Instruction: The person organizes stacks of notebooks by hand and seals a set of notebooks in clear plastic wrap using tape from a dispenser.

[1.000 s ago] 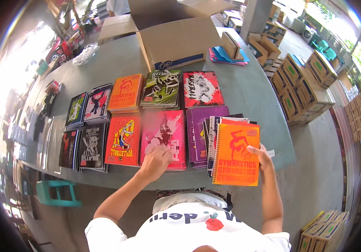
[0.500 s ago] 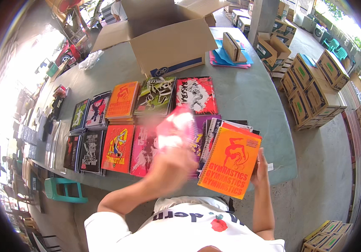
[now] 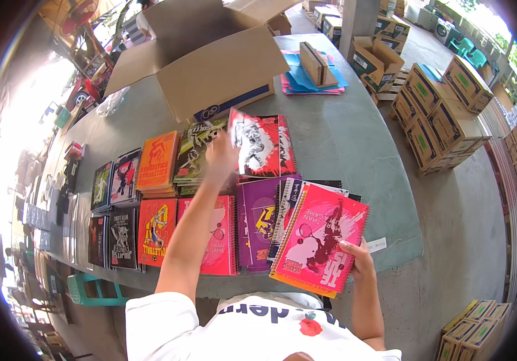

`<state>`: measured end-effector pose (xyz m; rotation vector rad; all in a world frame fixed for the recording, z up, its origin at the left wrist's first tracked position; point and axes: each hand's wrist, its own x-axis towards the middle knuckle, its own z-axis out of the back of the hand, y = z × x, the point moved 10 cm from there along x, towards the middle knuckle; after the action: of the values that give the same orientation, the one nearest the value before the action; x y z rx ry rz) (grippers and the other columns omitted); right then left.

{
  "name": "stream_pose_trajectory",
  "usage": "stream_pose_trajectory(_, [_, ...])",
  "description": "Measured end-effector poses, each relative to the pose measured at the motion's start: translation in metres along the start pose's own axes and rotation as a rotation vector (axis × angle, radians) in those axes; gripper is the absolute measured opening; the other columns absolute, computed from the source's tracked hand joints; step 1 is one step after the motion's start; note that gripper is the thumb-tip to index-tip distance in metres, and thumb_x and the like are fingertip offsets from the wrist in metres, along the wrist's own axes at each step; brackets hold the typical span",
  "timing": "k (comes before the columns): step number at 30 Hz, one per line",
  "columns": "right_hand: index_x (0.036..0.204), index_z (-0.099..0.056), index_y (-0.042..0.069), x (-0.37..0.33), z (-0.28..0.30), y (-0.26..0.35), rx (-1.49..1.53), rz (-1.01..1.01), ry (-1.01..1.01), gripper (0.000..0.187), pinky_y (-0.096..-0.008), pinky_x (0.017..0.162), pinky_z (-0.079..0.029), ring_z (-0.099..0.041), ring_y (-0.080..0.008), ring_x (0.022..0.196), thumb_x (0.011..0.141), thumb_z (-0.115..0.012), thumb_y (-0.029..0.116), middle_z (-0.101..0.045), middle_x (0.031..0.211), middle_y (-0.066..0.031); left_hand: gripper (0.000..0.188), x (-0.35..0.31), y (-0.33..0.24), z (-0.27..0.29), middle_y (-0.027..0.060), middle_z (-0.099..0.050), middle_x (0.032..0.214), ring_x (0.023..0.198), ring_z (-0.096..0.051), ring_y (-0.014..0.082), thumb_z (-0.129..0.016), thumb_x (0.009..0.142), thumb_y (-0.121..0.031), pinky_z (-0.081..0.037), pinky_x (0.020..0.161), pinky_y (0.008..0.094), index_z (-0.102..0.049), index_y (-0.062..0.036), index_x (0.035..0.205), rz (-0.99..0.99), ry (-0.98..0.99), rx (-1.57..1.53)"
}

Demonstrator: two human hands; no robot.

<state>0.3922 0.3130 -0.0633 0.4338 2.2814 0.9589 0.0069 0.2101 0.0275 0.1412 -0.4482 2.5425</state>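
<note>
My left hand (image 3: 222,155), slightly blurred, reaches to the back row of spiral notebooks. Its fingers are closed on the left edge of a red notebook (image 3: 258,145) with a black-and-white drawing, shifted leftward over another red notebook (image 3: 287,147). My right hand (image 3: 359,257) grips a fanned bundle at its right edge, thumb on top. A pink tennis notebook (image 3: 321,234) lies uppermost there, an orange one showing beneath. Beside the bundle lies a purple notebook (image 3: 255,204). Under my left forearm is a pink pile (image 3: 219,234); a green soccer pile (image 3: 195,153) is partly hidden by my hand.
Orange gymnastics (image 3: 158,159), volleyball (image 3: 156,231) and black notebooks (image 3: 123,237) stand in piles at left. A large open carton (image 3: 222,78) sits behind them, near blue and pink sheets (image 3: 315,81) under a brown block. Cartons (image 3: 439,123) stack at right; a green stool (image 3: 96,290) stands below the table edge.
A pink notebook from my left hand now lies over the orange one in my right hand's bundle. My left hand has moved away to the back row and taken hold of a red notebook.
</note>
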Motion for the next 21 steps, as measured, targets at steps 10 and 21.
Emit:
stream_pose_trajectory(10, [0.127, -0.04, 0.001, 0.005, 0.003, 0.002, 0.274, 0.007, 0.11, 0.058, -0.0389, 0.085, -0.049, -0.058, -0.0236, 0.102, 0.088, -0.052, 0.043, -0.055, 0.119, -0.0126, 0.033, -0.172, -0.073, -0.009, 0.0151, -0.054, 0.1, 0.085, -0.055, 0.0193, -0.067, 0.082, -0.033, -0.043, 0.075, 0.0316, -0.052, -0.0041, 0.088, -0.026, 0.75, -0.946])
stream_pose_trajectory(21, [0.119, -0.045, -0.001, 0.0, 0.025, -0.013, 0.101, -0.059, -0.031, 0.048, -0.0355, 0.075, -0.052, -0.061, -0.022, 0.089, 0.081, -0.056, 0.026, -0.059, 0.105, -0.014, 0.011, -0.049, 0.022, 0.033, 0.0148, -0.061, 0.075, 0.074, -0.06, 0.031, -0.052, 0.079, -0.009, -0.05, 0.058, 0.0404, -0.056, 0.0002, 0.084, -0.217, -0.115, 0.129])
